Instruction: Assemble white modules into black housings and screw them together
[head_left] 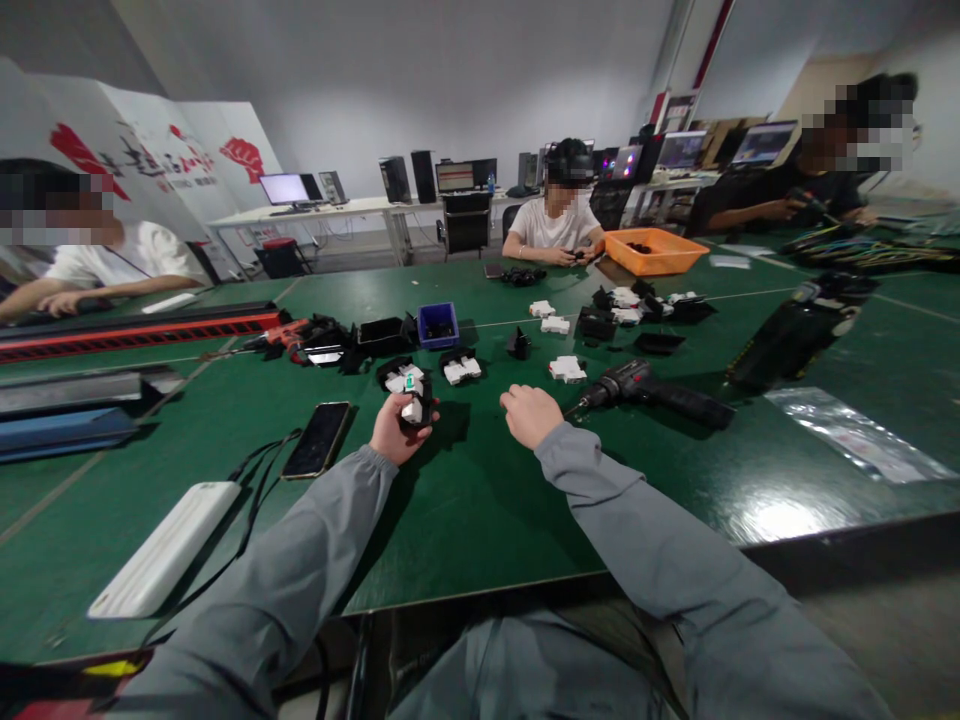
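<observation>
A black-and-white part (411,402) is gripped in the left hand (395,428), raised off the desk (480,500) for access, while the right hand (529,414) rests fisted and empty, the drill (649,390) lying at its 3 o'clock.

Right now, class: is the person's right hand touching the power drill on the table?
Apart. The head view shows green table between the right hand and the power drill.

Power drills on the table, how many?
2. A black drill lies right of the right hand; a red drill lies far left by the black parts. Others may be hidden.
</observation>
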